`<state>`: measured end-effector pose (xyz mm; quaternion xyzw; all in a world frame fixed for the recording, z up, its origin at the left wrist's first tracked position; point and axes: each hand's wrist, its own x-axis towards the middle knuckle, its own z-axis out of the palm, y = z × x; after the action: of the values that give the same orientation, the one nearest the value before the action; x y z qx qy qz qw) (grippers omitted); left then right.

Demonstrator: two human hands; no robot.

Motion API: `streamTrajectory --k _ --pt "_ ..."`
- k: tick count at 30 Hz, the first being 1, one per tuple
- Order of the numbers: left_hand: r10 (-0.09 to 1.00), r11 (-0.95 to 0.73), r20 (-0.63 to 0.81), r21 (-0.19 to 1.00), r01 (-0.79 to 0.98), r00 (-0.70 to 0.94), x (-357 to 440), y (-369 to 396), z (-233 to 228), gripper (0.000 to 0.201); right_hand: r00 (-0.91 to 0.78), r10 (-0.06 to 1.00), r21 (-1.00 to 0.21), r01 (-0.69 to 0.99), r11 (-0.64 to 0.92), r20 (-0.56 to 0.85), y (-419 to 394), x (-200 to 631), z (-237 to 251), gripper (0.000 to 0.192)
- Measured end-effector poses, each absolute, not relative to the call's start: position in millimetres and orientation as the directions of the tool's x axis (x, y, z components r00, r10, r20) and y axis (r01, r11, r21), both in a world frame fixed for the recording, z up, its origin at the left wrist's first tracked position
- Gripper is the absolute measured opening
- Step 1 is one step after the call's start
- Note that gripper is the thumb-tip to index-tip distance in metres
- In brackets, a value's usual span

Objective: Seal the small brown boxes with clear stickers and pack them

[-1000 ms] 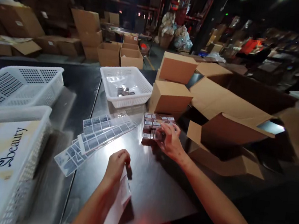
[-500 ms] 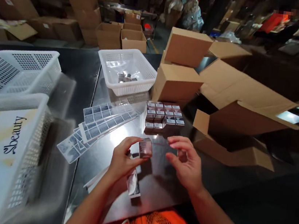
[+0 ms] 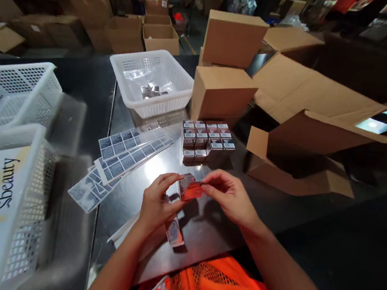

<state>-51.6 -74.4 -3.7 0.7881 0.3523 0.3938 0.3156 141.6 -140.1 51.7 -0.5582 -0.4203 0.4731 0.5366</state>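
Observation:
Both of my hands hold one small reddish box (image 3: 190, 188) just above the shiny metal table (image 3: 199, 231). My left hand (image 3: 157, 202) grips its left side and also pinches a strip of label backing (image 3: 174, 230) that hangs below. My right hand (image 3: 231, 198) pinches the box's right side. Just beyond, a block of several small labelled boxes (image 3: 206, 139) stands on the table. Sheets of barcode labels (image 3: 124, 155) lie fanned out to the left of my hands.
A white basket (image 3: 152, 80) with a few small items stands at the back. Two closed cardboard boxes (image 3: 225, 68) are stacked beside it, and a large open carton (image 3: 310, 127) lies on the right. White baskets (image 3: 3, 153) fill the left edge, one holding a "Sbeauty" item.
My right hand reached to the block of small boxes, brought one back, and both hands now hold it together. The view has tilted downward.

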Motion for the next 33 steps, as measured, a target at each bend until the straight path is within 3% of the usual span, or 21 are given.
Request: streamTrajectory --k 7,33 --pt "0.8 -0.552 0.391 0.778 0.302 0.455 -51.0 -75.8 -0.9 0.045 0.157 0.975 -0.987 -0.017 -0.157 -0.158 -140.9 140.2 42.6 0.056" --pt "0.803 -0.552 0.4 0.779 0.297 0.442 -49.7 -75.6 -1.9 0.039 0.185 0.955 -0.973 -0.05 -0.225 -0.23 -137.4 138.7 45.2 0.063"
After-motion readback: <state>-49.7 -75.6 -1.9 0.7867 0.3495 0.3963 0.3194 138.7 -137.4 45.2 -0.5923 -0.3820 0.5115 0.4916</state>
